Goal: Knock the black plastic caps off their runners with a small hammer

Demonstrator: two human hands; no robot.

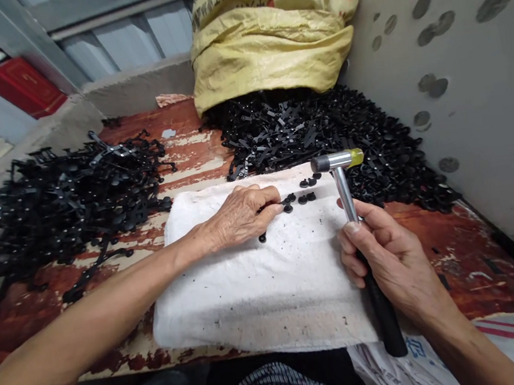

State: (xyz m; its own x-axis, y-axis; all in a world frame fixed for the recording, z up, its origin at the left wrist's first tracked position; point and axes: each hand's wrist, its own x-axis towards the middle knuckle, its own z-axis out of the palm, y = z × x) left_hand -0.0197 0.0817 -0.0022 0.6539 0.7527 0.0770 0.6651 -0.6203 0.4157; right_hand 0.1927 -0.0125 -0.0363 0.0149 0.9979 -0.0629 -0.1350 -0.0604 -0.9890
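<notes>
My right hand (390, 250) is wrapped round a small mallet (345, 196) with a metal shaft, a black grip, and a head that is black at one end and yellow at the other. The mallet stands upright, its head above the right part of a folded white towel (252, 300). Over the towel, my left hand (245, 213) pinches a small black part, mostly hidden by the fingers. Several small black round pieces (306, 198) lie on the towel just right of its fingertips.
A tangled pile of black parts (77, 197) lies at the left. Another large black heap (295, 124) spreads from under a yellow woven sack (271, 51) toward the right wall (478, 113). A red box-like object (21, 88) sits at the back left.
</notes>
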